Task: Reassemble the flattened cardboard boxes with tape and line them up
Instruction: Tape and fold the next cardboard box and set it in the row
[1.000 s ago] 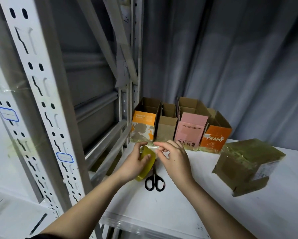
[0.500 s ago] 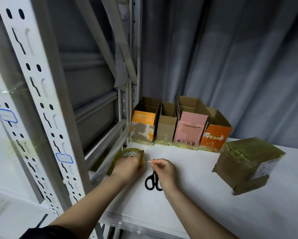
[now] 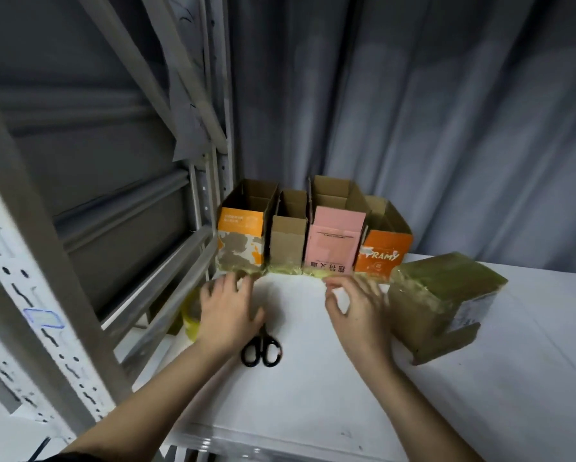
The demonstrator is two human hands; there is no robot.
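Observation:
Several open-topped boxes stand in a row at the back of the white table (image 3: 313,411): an orange-and-white box (image 3: 241,241), a plain brown box (image 3: 288,241), a pink box (image 3: 335,241) and an orange box (image 3: 385,253). A brown box (image 3: 443,301) wrapped in yellowish tape lies to the right, apart from the row. My left hand (image 3: 228,311) holds a yellowish tape roll (image 3: 190,316) at the table's left edge. My right hand (image 3: 353,308) is beside the taped box, its curled fingers pinching the tape's free end. The strip between my hands is barely visible.
Black scissors (image 3: 261,350) lie on the table between my forearms. A white perforated metal rack (image 3: 39,295) rises close on the left, with its rails running to the table's edge. A grey curtain (image 3: 446,128) hangs behind the boxes.
My hands were close together at the roll and have drawn apart. The right hand has moved right towards the taped box, while the left stays at the roll.

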